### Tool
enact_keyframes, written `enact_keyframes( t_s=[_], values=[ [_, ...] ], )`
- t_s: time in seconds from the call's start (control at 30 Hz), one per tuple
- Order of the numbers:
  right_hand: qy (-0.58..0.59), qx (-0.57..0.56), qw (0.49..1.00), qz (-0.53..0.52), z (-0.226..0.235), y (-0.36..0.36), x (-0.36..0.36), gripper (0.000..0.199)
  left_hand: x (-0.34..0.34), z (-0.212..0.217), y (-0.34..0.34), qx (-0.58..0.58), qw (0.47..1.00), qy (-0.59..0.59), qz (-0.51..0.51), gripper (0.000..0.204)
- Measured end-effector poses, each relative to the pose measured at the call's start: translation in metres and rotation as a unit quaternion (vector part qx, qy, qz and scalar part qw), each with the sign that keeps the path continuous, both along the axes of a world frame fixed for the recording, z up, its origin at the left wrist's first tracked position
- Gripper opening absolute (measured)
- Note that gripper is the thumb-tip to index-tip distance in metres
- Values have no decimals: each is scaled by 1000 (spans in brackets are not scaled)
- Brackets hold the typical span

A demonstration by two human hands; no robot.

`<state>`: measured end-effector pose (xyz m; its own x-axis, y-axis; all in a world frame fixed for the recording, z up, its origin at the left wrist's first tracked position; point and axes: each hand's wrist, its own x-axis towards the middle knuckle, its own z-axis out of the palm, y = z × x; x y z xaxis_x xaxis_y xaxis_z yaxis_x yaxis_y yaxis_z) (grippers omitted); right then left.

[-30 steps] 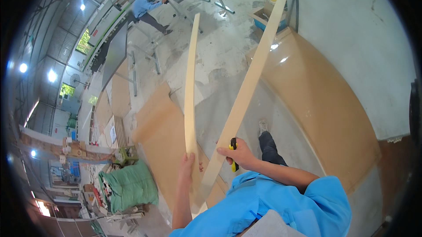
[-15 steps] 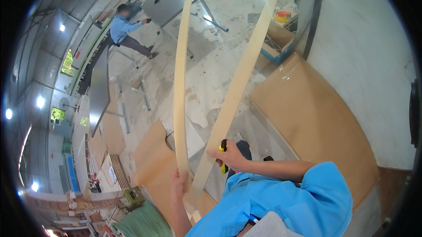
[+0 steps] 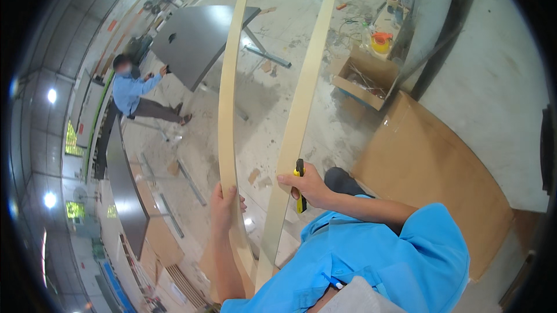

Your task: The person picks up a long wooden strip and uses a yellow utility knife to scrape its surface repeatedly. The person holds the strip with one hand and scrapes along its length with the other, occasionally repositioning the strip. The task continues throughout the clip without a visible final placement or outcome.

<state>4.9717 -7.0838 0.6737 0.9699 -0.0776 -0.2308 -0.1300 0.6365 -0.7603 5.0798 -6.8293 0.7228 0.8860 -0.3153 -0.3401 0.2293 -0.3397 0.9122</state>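
Left hand: fingers wrapped around the left strip, gripping it near its lower end.
Right hand: closed around a yellow-and-black utility knife, fingertips pressed against the right strip.
Strips: two long pale wooden lengths, standing side by side between the hands, rising from near the person's body toward the far floor; the left one bows slightly.
Surroundings: brown cardboard sheet on the floor at right; open cardboard box farther off.
Other person: far left, in blue, hands on a large grey panel.
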Motion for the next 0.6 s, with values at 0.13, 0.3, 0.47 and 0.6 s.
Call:
enact_keyframes(
  t_s=[0.13, 0.3, 0.47, 0.6],
  values=[
    [-34, 27, 999, -30, -20, -43, 125, 20, 142, -2, -57, 11, 1000, 7, -11, 33],
    [-41, 27, 998, -46, -16, -122, 303, 21, 309, 30, -135, 22, 999, 1, -31, 33],
    [-9, 32, 998, -60, -8, -199, 446, 19, 448, 50, -210, 13, 999, 31, -15, 27],
    [-8, 21, 997, -75, -23, -266, 559, 20, 566, 41, -281, 38, 998, 22, -34, 23]
  ],
)
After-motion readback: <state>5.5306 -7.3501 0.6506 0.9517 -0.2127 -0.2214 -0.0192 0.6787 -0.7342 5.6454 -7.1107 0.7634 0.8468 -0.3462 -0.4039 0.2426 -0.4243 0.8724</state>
